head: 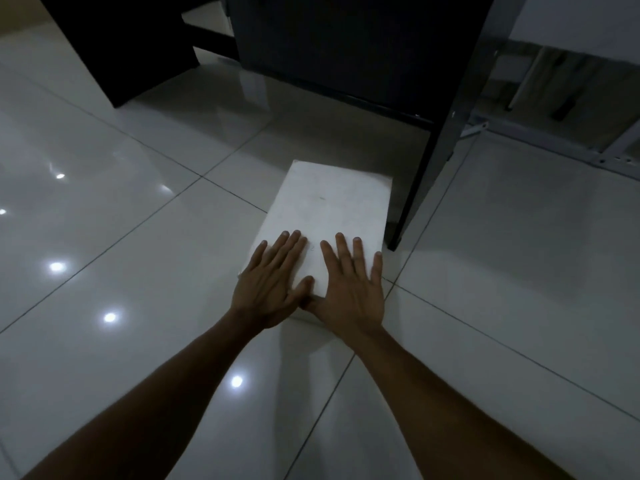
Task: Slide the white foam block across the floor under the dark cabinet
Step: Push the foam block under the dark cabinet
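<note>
A white foam block (329,209) lies flat on the glossy tiled floor, its long side pointing away from me toward the dark cabinet (363,43). My left hand (270,285) and my right hand (349,289) rest side by side, palms down and fingers spread, on the block's near end. The thumbs nearly meet at the near edge. The block's far end lies just in front of the gap under the cabinet, beside the cabinet's right side panel (433,161). Neither hand wraps around the block.
A second dark panel (114,46) stands on the floor at the upper left. At the right, a pale metal frame (554,140) runs along the white wall. Ceiling lights reflect on the tiles at the left.
</note>
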